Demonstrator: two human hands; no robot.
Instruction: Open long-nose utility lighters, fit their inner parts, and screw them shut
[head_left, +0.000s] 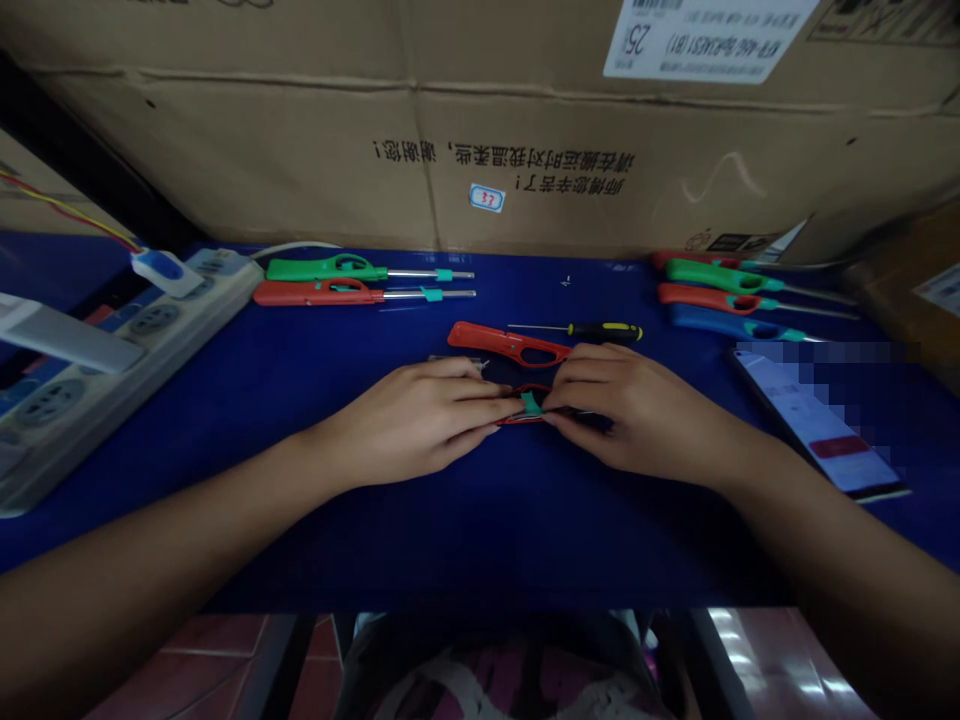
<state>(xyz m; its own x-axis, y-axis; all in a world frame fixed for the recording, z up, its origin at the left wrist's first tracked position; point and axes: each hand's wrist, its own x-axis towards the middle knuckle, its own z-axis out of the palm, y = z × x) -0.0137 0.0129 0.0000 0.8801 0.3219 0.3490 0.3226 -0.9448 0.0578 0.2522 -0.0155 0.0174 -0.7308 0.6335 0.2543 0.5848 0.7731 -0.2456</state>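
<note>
Between my two hands lies an opened red gas lighter casing (517,420), with a teal trigger piece (532,403) in its middle. My left hand (420,415) is closed on the left part of this casing, fingers together. From the right, my right hand (630,410) pinches at the casing beside the trigger piece; its fingertips partly hide it. Just beyond the hands rests a loose red casing half (510,342). A black-and-yellow screwdriver (604,331) lies behind it. Near my left fingers a small clear part (465,362) is partly covered.
Green (322,269) and red lighters (315,292) lie back left beside a power strip (142,340). Several lighters (720,297) lie back right, above a phone (817,420). Tiny screws (566,281) sit near the large cardboard box (300,160) behind the blue table (480,540).
</note>
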